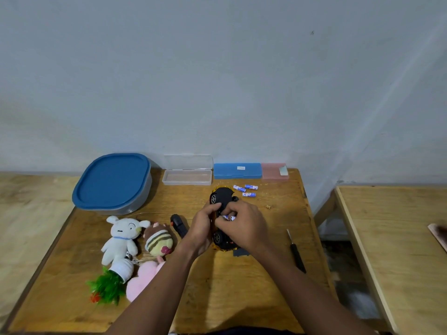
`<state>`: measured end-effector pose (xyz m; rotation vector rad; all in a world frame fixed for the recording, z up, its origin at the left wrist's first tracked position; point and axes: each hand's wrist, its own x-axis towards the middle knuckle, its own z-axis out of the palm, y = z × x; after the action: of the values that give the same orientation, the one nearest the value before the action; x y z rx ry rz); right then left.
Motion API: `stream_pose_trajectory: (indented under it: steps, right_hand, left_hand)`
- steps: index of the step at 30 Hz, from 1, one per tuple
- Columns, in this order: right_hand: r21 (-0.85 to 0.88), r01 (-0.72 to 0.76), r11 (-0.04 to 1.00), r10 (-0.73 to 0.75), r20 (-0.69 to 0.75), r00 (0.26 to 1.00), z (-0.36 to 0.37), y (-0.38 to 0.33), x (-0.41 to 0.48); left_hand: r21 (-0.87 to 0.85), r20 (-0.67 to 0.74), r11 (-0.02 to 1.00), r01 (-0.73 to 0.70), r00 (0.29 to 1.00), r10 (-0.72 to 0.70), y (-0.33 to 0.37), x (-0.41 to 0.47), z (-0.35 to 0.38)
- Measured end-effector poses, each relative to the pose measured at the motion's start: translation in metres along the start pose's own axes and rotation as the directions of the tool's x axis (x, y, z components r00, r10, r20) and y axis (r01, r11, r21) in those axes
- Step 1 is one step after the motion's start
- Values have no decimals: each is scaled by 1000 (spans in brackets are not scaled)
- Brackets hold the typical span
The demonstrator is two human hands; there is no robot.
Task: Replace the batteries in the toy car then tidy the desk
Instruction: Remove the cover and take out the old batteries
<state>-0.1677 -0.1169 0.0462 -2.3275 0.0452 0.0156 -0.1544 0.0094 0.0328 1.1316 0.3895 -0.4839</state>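
The toy car (222, 198), yellow with a black underside, lies upside down in the middle of the wooden desk (242, 286). My left hand (204, 229) grips its left side. My right hand (243, 224) rests over the car's middle, fingers pinched on a blue-and-white battery (228, 217) at the underside. Three loose batteries (245, 190) of the same kind lie just behind the car. A small dark cover piece (240, 252) lies under my right wrist. A black screwdriver (296, 252) lies to the right.
A blue-lidded tub (112, 182), an open clear case (187, 174), a blue case (237, 170) and a pink case (274, 170) line the back. A white plush (121, 238), striped plush (158, 240), pink plush (139, 281), fake plant (108, 284) and black remote (179, 224) sit left.
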Motion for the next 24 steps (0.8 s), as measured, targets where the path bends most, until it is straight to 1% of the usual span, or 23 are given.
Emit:
stream_pose_trajectory:
  steps: [6, 12, 14, 18, 22, 24]
  right_hand:
    - [-22, 60, 998, -61, -54, 997, 1, 4, -4]
    - [48, 127, 991, -122, -98, 988, 3, 13, -4]
    - [78, 158, 984, -153, -66, 986, 1, 17, -2]
    - [131, 219, 967, -235, 120, 964, -3, 27, 2]
    - [118, 314, 942, -330, 158, 930, -7, 30, 6]
    - [144, 323, 936, -341, 127, 931, -8, 28, 5]
  left_hand:
    - [-35, 32, 999, 41, 999, -40, -2, 0, -3]
    - [-45, 46, 998, 42, 998, -40, -2, -1, -5]
    - [-35, 48, 998, 49, 998, -48, -1, -1, -7]
    - [-38, 43, 997, 62, 997, -60, 0, 0, -11]
    - [-36, 35, 997, 73, 997, -71, -1, 1, -14]
    - [-42, 32, 997, 67, 997, -66, -1, 3, -14]
